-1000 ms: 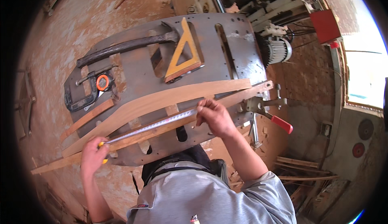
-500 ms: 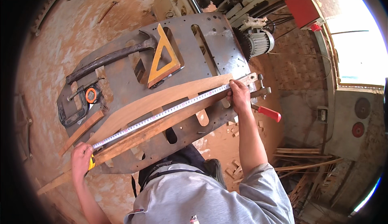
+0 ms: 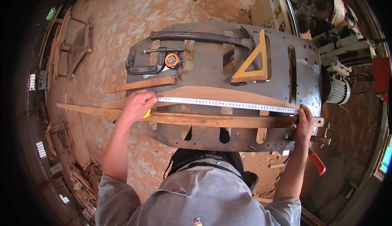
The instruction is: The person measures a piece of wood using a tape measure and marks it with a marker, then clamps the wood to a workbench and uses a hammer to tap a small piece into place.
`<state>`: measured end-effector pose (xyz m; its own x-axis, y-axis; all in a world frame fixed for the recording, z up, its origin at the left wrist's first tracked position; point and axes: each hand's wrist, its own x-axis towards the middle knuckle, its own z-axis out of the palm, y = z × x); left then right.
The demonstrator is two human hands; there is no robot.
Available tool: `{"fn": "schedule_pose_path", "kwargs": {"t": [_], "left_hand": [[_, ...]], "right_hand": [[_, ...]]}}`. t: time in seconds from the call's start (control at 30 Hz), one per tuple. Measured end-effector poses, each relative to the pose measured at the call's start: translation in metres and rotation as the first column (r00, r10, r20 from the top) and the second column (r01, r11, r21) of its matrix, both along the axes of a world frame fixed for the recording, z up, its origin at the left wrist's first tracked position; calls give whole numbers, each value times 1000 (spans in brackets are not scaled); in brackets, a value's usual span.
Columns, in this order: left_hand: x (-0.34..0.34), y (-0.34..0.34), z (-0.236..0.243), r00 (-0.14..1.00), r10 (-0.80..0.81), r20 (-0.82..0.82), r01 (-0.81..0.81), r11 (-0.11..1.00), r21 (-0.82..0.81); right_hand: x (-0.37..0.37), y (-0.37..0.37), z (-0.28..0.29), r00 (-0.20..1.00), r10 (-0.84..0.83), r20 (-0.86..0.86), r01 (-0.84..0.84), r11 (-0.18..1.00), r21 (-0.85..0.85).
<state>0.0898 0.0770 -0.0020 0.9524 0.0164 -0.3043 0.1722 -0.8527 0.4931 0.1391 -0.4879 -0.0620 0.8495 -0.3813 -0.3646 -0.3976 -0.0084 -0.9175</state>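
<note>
My left hand (image 3: 137,104) grips a yellow tape measure (image 3: 147,114), with its white blade (image 3: 212,103) drawn out across a thin, curved wooden board (image 3: 196,91). My right hand (image 3: 304,122) pinches the blade at the board's right end. Just nearer me, a long straight plank (image 3: 204,120) lies parallel on the slotted steel table (image 3: 208,73). Behind these lie a short wood strip (image 3: 139,85), a C-clamp (image 3: 145,69), an orange-and-black round object (image 3: 171,59), a long hammer-like iron tool (image 3: 196,37) and a yellow triangle square (image 3: 251,65).
Machinery (image 3: 341,42) with a motor (image 3: 339,89) stands at the right, beside a red box (image 3: 380,77). A red-handled clamp (image 3: 317,162) hangs at the table's near right corner. Wooden frames (image 3: 79,46) and timber pieces (image 3: 85,177) lie at the left on the dusty floor.
My right hand has slid rightward along the board with the blade, then my left hand has moved in toward the curved board. My view has turned, so the table now appears level.
</note>
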Motion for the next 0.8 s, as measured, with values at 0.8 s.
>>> {"fn": "schedule_pose_path", "kwargs": {"t": [0.8], "left_hand": [[37, -54, -15, 999, -38, 11, 34, 968, 247]], "right_hand": [[12, -41, -12, 985, -77, -154, 26, 950, -310]]}}
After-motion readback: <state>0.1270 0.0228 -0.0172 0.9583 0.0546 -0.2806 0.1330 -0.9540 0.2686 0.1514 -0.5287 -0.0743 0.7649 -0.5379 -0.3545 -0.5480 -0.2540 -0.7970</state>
